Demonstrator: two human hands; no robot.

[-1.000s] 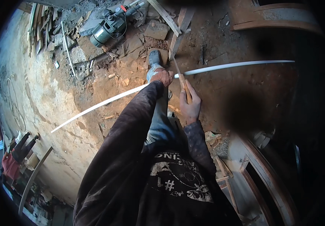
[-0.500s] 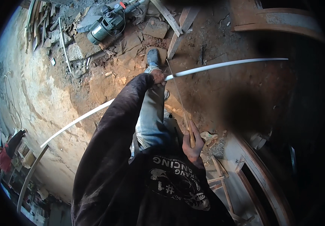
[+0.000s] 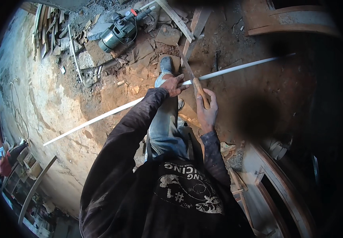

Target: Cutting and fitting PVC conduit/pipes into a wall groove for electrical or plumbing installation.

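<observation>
Clasps smooth, slim white pipe [image 3: 227,71] in left hand [image 3: 172,85]; grips thin-bladed saw [image 3: 187,66] by rounded wooden handle [image 3: 199,89] in right hand [image 3: 208,112].

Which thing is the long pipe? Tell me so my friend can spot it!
Find the blue jeans in the middle. Across them, the left hand holds the pipe. It is white, and much longer than the pale stick near the green machine.
</observation>
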